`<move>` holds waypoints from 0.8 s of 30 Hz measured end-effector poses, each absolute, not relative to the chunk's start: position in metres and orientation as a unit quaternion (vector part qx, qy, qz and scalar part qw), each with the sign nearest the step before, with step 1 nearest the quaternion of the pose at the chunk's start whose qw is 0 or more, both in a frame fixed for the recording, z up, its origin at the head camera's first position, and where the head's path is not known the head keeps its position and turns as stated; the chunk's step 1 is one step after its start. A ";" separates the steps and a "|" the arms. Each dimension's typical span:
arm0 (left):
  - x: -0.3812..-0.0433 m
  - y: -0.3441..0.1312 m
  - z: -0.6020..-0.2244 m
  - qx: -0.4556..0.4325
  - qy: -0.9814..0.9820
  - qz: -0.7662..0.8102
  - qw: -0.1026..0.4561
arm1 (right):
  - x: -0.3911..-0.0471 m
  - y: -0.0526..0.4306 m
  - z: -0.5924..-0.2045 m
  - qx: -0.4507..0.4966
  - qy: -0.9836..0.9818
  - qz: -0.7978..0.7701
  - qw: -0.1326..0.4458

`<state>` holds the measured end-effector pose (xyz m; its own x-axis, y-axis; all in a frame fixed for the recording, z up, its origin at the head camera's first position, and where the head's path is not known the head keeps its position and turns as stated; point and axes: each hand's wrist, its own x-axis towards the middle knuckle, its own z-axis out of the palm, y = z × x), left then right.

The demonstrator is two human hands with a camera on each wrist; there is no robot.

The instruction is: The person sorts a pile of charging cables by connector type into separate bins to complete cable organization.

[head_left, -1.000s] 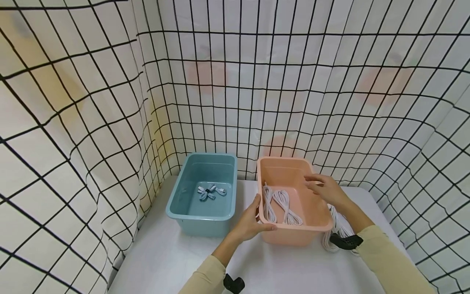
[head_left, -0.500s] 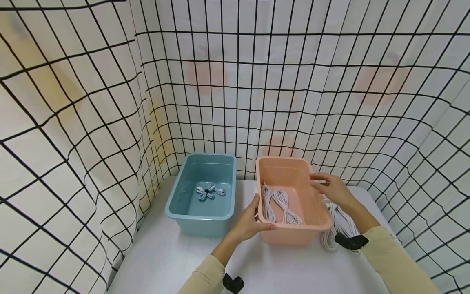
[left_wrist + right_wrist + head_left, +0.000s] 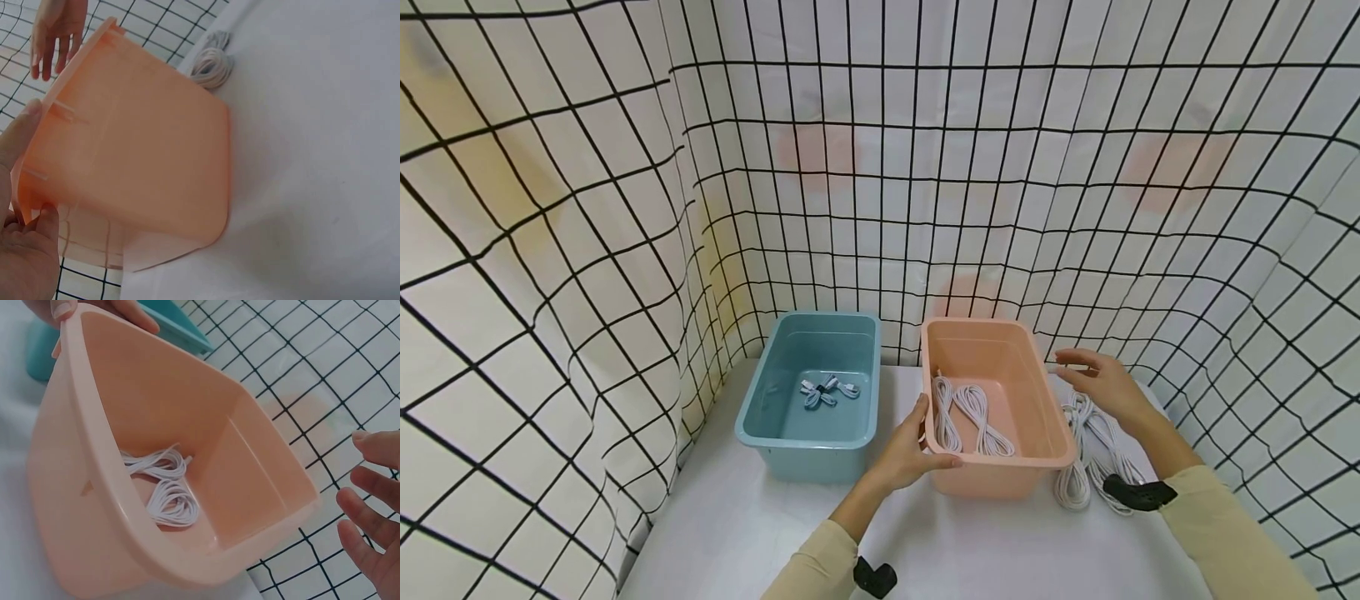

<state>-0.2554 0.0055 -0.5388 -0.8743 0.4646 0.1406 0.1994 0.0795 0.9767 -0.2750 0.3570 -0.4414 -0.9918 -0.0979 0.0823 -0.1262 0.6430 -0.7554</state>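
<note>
My left hand (image 3: 904,454) grips the near left corner of the peach plastic bin (image 3: 988,485). In the left wrist view its thumb lies over the rim and the other fingers curl underneath. Two bundles of white cable (image 3: 976,410) lie along the bin's left side, one partly behind the other in the right wrist view. Off the bin's right rim, my right hand (image 3: 1103,385) hovers with relaxed fingers and nothing in them. Below that hand, more looped white cables (image 3: 1078,477) rest on the table against the bin's right side, partly covered by the wrist strap.
A blue bin (image 3: 808,460) stands left of the peach one, holding several small tied cable bundles (image 3: 824,392). Black wire mesh (image 3: 917,225) over white sheeting walls in the back and both sides. White cloth covers the table (image 3: 970,550).
My right hand has moved right, from over the peach bin to outside its right rim, uncovering more of the looped cables there. The left hand keeps its grip on the bin's corner.
</note>
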 end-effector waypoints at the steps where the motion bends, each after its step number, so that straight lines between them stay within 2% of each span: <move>1: -0.255 0.005 -0.539 0.226 0.728 0.638 0.105 | -0.274 0.359 -0.442 0.063 -0.907 0.416 0.019; 24: -0.255 0.006 -0.542 0.213 0.741 0.628 0.103 | -0.256 0.389 -0.457 0.029 -0.909 0.415 0.037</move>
<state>-0.2548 0.0057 -0.5415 -0.8878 0.4456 0.1154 0.1868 0.1196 0.9751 -0.2559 0.3886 -0.4569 -0.9955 -0.0223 0.0917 -0.0839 0.6541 -0.7518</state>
